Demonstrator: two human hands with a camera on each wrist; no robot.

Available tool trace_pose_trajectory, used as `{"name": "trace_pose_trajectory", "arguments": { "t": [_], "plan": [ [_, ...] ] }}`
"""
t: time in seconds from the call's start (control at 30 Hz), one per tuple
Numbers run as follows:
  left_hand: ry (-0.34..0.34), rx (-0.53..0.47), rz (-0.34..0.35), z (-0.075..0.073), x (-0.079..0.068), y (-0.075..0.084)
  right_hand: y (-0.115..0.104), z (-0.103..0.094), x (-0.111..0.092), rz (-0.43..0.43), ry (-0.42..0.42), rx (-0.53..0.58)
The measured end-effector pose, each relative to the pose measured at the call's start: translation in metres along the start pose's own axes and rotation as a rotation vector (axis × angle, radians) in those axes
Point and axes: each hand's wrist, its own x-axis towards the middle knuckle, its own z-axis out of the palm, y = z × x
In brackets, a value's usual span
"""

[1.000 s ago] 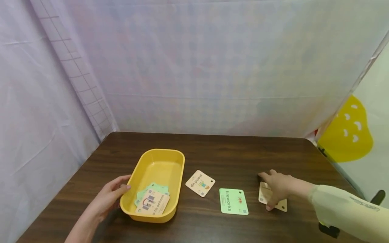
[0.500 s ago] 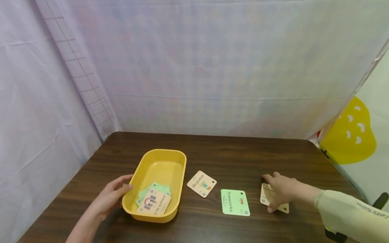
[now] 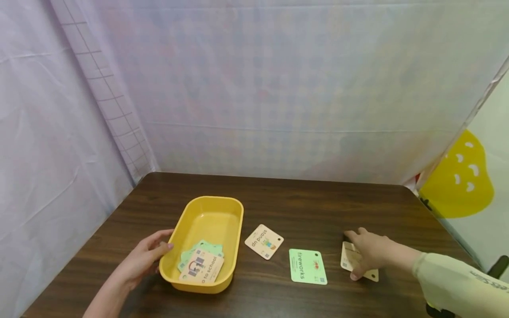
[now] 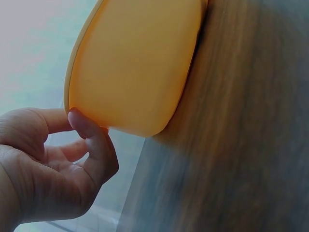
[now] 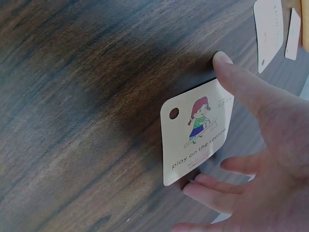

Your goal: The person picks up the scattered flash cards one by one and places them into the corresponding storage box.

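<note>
My left hand (image 3: 143,256) grips the left rim of a yellow plastic basin (image 3: 214,221), the thumb at the rim and the fingers outside. Inside the basin's near end lie several picture cards, a cream one (image 3: 203,266) on top of green ones. At the right, my right hand (image 3: 371,251) spans a cream card reading "play on the seesaw" (image 5: 195,137). Its thumb reaches past one edge, and the fingertips are at the opposite edge, close to the table. In the head view the hand covers part of this card.
Between basin and right hand lie a cream "stand up" card (image 3: 264,241) and a green "fireworks" card (image 3: 308,266), apart from each other. They rest on a dark wooden table (image 3: 278,203). A pale curtain (image 3: 278,88) hangs along the table's far edge.
My right hand stays over the seesaw card, with only a slight shift of its fingers. The left hand keeps its hold on the basin; the whole head view has shifted a little.
</note>
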Motion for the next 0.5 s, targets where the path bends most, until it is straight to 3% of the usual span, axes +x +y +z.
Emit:
{"name": "trace_pose_trajectory", "arguments": {
  "t": [0.5],
  "plan": [
    [0.001, 0.015, -0.006, -0.0013, -0.0003, -0.0009, -0.0009, 0.004, -0.005, 0.048, 0.086, -0.078]
  ]
}}
